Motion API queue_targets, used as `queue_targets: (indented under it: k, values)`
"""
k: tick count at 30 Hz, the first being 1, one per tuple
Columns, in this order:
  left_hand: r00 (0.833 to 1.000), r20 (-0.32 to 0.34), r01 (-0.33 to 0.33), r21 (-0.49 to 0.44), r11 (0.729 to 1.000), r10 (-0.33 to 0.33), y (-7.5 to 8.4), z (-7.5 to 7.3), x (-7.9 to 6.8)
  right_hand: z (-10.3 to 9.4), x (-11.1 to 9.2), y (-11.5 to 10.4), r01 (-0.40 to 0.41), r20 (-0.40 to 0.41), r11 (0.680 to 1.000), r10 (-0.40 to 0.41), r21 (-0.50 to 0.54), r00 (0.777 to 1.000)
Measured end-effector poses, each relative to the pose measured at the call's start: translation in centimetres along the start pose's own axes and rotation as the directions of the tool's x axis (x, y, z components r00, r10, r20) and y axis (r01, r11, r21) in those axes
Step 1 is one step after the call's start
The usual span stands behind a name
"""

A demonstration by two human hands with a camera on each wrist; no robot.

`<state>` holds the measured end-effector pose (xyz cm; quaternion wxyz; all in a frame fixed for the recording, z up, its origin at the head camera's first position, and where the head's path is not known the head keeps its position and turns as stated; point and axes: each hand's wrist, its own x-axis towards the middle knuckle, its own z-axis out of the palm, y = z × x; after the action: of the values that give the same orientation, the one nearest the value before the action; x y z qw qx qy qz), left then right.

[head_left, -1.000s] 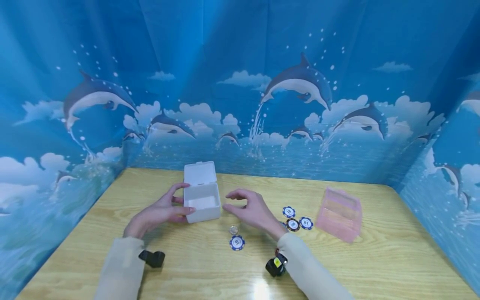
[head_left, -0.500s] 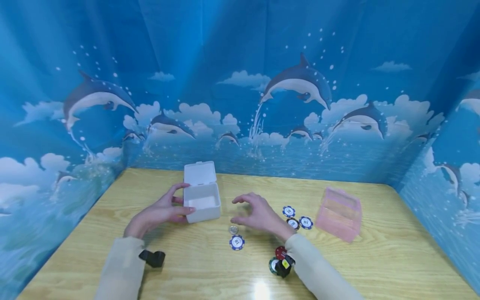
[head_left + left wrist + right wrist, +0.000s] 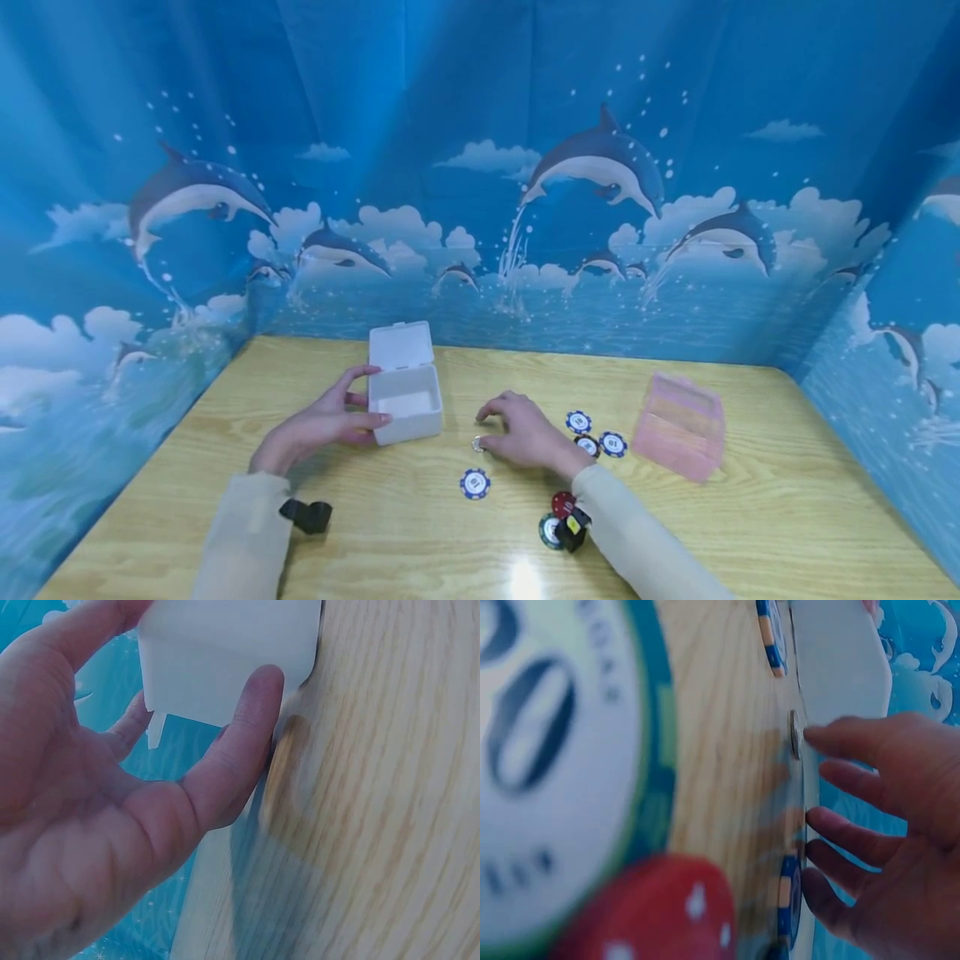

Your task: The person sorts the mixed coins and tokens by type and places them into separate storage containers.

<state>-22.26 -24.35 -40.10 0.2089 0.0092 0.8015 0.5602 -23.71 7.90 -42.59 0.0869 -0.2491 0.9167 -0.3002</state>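
Observation:
A small white lidded box [image 3: 407, 428] stands at the table's left with its lid [image 3: 401, 345] tipped back; the visible interior looks bare. My left hand [image 3: 326, 421] holds its left side, the thumb [image 3: 259, 705] against the box's front. A silvery coin [image 3: 477, 444] lies to the right of the box. My right hand [image 3: 521, 433] is over it, the thumb touching the coin [image 3: 794, 735] and the other fingers loosely bent, apart from the thumb. One blue-and-white poker chip [image 3: 475, 484] lies just in front of the coin.
Blue chips [image 3: 578, 422] and a black chip [image 3: 587, 446] lie beyond the right wrist. Near the right sleeve are a red chip [image 3: 562, 504] and a green chip [image 3: 551, 531]. A translucent pink case [image 3: 678, 427] sits farther right. Dolphin-print curtains [image 3: 480, 208] border the wooden table [image 3: 390, 533].
My right hand has moved right, away from the box, and down to the coin. The coin has slid slightly right and farther back. My left hand stays on the box.

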Motion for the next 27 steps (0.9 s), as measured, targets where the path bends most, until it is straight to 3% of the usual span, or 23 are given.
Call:
queue_targets:
  k: [9,27]
  values:
    - [1.0,-0.001,-0.003,-0.009,1.0,0.003,-0.05,-0.04,-0.01,-0.2,0.17,0.73,0.019,0.055,1.0,-0.019,-0.004,0.998]
    - [1.0,0.004,0.005,-0.019,1.0,-0.005,0.09,0.11,-0.18,-0.3,0.35,-0.12,-0.013,0.03,1.0,0.013,-0.014,0.999]
